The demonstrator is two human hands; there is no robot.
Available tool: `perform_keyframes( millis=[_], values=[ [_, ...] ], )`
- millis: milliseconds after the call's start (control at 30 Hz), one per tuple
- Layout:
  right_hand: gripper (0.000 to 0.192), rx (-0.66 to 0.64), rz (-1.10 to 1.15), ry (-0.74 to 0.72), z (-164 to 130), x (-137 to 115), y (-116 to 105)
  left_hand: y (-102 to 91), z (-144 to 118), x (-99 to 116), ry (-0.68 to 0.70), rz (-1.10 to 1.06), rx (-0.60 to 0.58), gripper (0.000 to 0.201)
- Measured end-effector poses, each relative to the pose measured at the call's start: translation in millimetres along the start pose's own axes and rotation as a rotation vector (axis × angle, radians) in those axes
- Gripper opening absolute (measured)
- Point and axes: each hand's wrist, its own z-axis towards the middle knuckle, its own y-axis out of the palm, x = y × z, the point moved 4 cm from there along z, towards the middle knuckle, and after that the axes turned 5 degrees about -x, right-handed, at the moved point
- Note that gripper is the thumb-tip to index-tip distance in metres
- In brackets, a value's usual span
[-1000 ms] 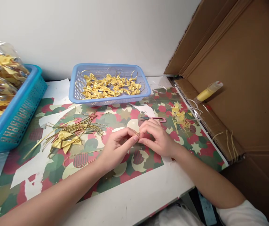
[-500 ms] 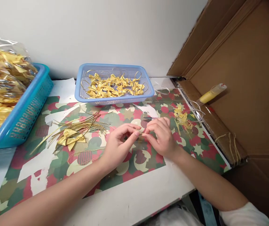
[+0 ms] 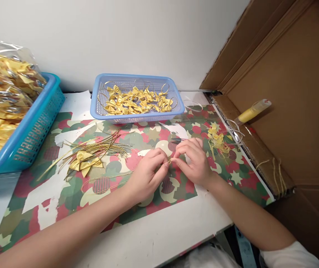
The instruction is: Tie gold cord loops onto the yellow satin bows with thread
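Observation:
My left hand [image 3: 147, 176] and my right hand [image 3: 193, 161] meet fingertip to fingertip over the patterned paper [image 3: 64, 193], both pinching a thin gold cord [image 3: 169, 161] between them. The cord trails left from my left hand in a loop [image 3: 103, 180] on the paper. A yellow satin bow [image 3: 84, 161] lies on a bundle of gold cords [image 3: 98, 149] to the left. Small snips [image 3: 177, 140] lie just beyond my right hand, partly hidden by it.
A light-blue basket [image 3: 176, 106] of finished yellow bows stands at the back. A teal basket [image 3: 34, 126] with a clear bag of bows [image 3: 0, 96] is at left. Yellow scraps [image 3: 217, 140], a thread spool [image 3: 253, 111] and a cardboard wall [image 3: 287, 93] are at right.
Both hands stay pinched on the cord, shifting slightly right and down in view as the camera moves. Fingers have worked closer together on the cord.

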Motion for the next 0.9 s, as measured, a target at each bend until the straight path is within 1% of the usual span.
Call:
perform_keyframes(
  millis=[167,267,367,433,500,567,667,767,900],
  values=[
    [0.019,-0.118,0.173,0.126,1.7,3.4,2.2,-1.2,1.2,-0.6,-0.003,-0.057,-0.039,0.027],
    [0.018,-0.196,0.293,0.212,2.2,6.1,5.5,-1.8,1.4,-3.6,-0.034,-0.179,-0.067,0.03],
    [0.016,-0.242,0.408,0.28,1.5,7.9,10.3,0.0,1.0,-7.9,-0.093,-0.323,-0.113,0.031],
    [0.016,-0.237,0.481,0.315,0.5,8.8,13.5,1.5,0.3,-10.7,-0.133,-0.397,-0.134,0.029],
    [0.015,-0.2,0.529,0.326,-0.6,8.9,15.3,2.4,-0.3,-13.2,-0.16,-0.451,-0.137,0.027],
    [0.014,-0.138,0.524,0.307,-1.0,8.1,14.7,2.8,-0.8,-15.5,-0.178,-0.477,-0.13,0.025],
    [0.014,-0.062,0.457,0.25,-0.6,5.0,11.3,2.9,-0.8,-18.5,-0.188,-0.483,-0.12,0.023],
    [0.011,-0.058,0.402,0.214,0.3,1.6,9.1,3.0,-0.8,-21.0,-0.192,-0.502,-0.108,0.024],
    [0.006,-0.061,0.385,0.201,0.7,-1.2,7.1,4.0,-2.2,-22.5,-0.219,-0.521,-0.106,0.025]
  ],
)
